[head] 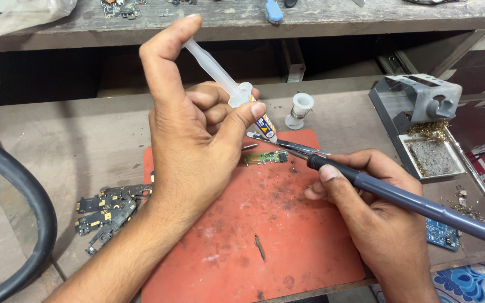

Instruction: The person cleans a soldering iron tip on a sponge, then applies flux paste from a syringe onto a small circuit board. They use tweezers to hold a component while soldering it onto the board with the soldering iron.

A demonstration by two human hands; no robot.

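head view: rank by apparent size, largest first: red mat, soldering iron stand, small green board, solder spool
1. red mat, by far the largest.
2. soldering iron stand.
3. and 4. small green board and solder spool: these look alike in extent, and the spool lies farther from the camera, so no ranking between them.

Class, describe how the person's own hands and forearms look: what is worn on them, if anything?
Both are bare: the left hand and right hand wear no gloves, rings or watch. No sleeves show on either forearm as far as the picture reaches. Fingernails are short and unpainted.
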